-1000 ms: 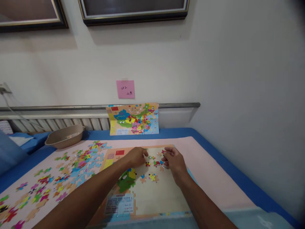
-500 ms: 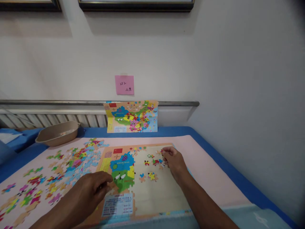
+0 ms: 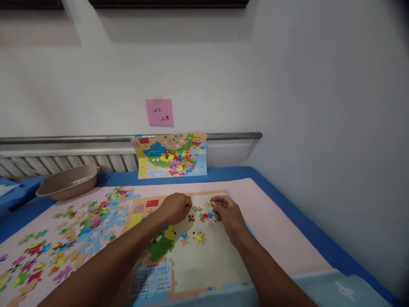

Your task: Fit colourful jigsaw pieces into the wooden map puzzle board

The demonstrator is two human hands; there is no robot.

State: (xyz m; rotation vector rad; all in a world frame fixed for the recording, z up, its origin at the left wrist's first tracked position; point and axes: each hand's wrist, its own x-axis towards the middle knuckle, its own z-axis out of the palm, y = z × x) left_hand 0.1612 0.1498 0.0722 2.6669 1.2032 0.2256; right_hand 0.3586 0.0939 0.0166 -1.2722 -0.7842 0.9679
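The jigsaw puzzle board [image 3: 204, 264] lies before me, its left part filled with joined map pieces and its right part bare cream backing. My left hand [image 3: 175, 208] is closed over the upper middle of the board, fingertips down near the top border; whatever it holds is hidden. On the upper right, my right hand [image 3: 229, 214] pinches a small puzzle piece [image 3: 212, 202] with red and yellow on it. Loose pieces lie between and below the hands, among them a yellow star-like piece [image 3: 198, 236], a blue-and-tan piece [image 3: 185, 239] and a red-and-green piece [image 3: 204, 216].
Many loose puzzle pieces [image 3: 92, 221] spread over the pink mat [image 3: 268, 226] at left. A beige tray [image 3: 68, 183] stands at the back left. A printed map sheet [image 3: 172, 157] leans on the wall rail [image 3: 234, 136], below a pink note [image 3: 159, 112]. Light-blue cloth [image 3: 332, 285] covers the near edge.
My left hand has moved up and right from the board's left edge to its upper middle. My right hand stays near the same pieces. The view has shifted slightly.
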